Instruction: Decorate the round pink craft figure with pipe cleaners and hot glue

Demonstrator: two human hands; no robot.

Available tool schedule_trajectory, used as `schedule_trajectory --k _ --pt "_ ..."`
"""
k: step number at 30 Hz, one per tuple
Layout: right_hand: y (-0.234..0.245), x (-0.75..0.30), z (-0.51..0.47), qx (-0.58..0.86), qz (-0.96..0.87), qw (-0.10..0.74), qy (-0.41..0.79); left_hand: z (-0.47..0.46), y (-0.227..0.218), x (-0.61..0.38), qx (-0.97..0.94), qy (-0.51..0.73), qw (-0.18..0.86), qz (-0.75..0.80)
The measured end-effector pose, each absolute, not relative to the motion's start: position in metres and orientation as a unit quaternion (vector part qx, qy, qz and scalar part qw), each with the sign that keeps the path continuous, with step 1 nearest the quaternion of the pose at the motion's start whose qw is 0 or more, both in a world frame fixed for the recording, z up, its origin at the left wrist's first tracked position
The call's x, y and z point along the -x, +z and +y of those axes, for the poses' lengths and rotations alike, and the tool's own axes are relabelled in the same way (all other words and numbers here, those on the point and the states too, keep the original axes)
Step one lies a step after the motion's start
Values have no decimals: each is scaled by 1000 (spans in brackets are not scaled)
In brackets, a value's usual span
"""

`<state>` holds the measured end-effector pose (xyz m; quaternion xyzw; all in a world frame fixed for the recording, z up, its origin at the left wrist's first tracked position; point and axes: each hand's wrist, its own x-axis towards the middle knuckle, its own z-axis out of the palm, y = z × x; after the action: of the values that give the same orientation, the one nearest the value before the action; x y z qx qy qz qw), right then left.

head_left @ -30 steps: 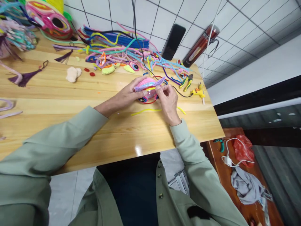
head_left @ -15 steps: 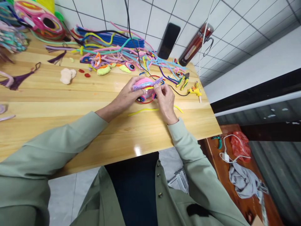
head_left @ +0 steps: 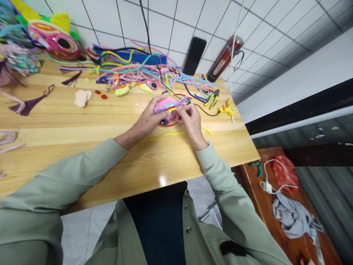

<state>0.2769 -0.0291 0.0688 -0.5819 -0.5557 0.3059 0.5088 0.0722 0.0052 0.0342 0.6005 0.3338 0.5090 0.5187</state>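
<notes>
Both hands have barely shifted since a second ago: the left hand [head_left: 147, 118] still cups the pink pipe-cleaner piece [head_left: 167, 106] from its left side, fingers curled over the top, and the right hand [head_left: 190, 119] still pinches the purple pipe cleaner [head_left: 176, 102] lying across it, thumb and forefinger pressed together on the strand. The piece sits at the same spot, mid-table toward the far edge, lifted slightly off the wood; only the camera has tilted (framing moves, work does not). Read: same fitting step ongoing, strand not yet fixed.

Surface: light wooden table [head_left: 82, 147], glossy. A loose yellow pipe cleaner [head_left: 165, 134] lies just near the hands. Farther back, a tangle of coloured pipe cleaners [head_left: 132, 68], pliers [head_left: 211, 99], a yellow glue gun [head_left: 225, 109], a dark phone [head_left: 193, 56] leaning on the white tiled wall [head_left: 261, 33]. A lower brown side table [head_left: 278, 206] at right holds cloth and a cable.
</notes>
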Motion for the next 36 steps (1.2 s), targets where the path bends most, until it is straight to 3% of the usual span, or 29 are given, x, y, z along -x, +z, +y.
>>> schedule_trajectory --k 14,26,36 --pt "63 -287 -25 565 -532 513 368 3 33 -71 -601 510 510 345" --pt "77 -279 -36 598 -556 480 321 -1 34 -79 -596 523 492 359" --pt "73 -281 -35 581 -545 501 338 -2 37 -79 -599 521 492 358"
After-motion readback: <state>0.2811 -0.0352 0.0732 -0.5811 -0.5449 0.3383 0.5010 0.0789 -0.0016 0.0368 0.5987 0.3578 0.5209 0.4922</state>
